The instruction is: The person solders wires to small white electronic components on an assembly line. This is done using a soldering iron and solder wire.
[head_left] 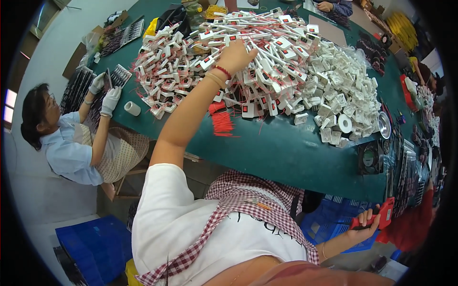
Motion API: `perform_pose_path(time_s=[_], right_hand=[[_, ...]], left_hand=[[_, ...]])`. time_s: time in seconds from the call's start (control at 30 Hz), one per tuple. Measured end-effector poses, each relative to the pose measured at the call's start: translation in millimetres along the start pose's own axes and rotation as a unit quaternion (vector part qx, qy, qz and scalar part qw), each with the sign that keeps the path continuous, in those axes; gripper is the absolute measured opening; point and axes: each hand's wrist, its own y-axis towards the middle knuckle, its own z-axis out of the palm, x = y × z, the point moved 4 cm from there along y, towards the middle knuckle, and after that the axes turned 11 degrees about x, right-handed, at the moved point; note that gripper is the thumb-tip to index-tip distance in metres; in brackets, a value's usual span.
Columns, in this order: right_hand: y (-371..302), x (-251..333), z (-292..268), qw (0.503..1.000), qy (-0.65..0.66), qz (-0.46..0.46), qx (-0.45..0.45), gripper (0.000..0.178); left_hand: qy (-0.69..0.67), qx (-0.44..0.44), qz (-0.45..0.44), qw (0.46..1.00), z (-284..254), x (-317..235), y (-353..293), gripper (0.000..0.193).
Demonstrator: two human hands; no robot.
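Bench [286,157]: dark green top, runs diagonally from upper left to lower right; we stand at its near edge, checked apron on.

Heap of white plastic pcs w/ red switches and long white stems [248,57]: largest lot, covers bench centre. Stems' long axes fan mostly up-right to down-left, tangled, thin red wires trailing out. Our left hand [234,56] lies on top of it, arm stretched forward from lower left; grip curled down into the pcs, fingers hidden from us, so we can't tell if it pinches one or just rests. Red bead bracelet at wrist. The pcs lie directly under and all round this hand, so left is by far the nearer.

Second heap, small white housings, no red [343,90]: right of the first, touching it at the seam.

Our right hand [366,223]: low, well off bench, near lower right, well apart from both heaps. Grip closed round a red tool handle [377,217].

Bundle of short red wires [221,123]: on bare green just below the left forearm, near bench edge.

White tape rolls: one [132,108] left of heap, one [344,123] at foot of right heap.

Co-worker, left side, gloved hands [106,93] on dark trays. Other sleeves far end. Nothing stands between left hand and pcs.
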Motion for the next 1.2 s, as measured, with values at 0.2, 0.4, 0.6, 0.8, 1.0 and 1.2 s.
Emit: perform_pose_path(time_s=[0.2, 0.4, 0.6, 0.8, 1.0, 1.2], right_hand=[[-0.8, -15.1, -0.9, 1.000, 0.019, 0.017, -0.002, 0.035], [-6.4, -18.2, -13.3, 0.999, 0.039, 0.025, -0.018, 0.033], [-16.7, -11.3, -24.2, 0.999, 0.020, 0.007, -0.048, 0.032], [-15.6, -10.4, -33.9, 0.998, 0.033, 0.001, -0.053, 0.032], [-12.4, -16.3, -33.0, 0.998, 0.036, 0.014, -0.047, 0.033], [-11.4, -18.4, -35.5, 0.998, 0.044, 0.020, -0.044, 0.033]], left_hand=[[0.030, 0.057, -0.055, 0.996, 24.0, -10.1, 16.6, 0.088], [-0.023, 0.101, -0.062, 0.993, 11.3, -12.5, 11.7, 0.090], [-0.215, -0.020, -0.120, 0.969, 21.2, -1.3, 2.3, 0.089], [-0.198, -0.030, -0.100, 0.975, 23.4, 4.2, 3.3, 0.089], [-0.291, -0.009, -0.086, 0.953, 29.8, 5.9, 4.1, 0.082], [-0.327, 0.056, -0.063, 0.941, 21.2, -1.4, -9.8, 0.063]])
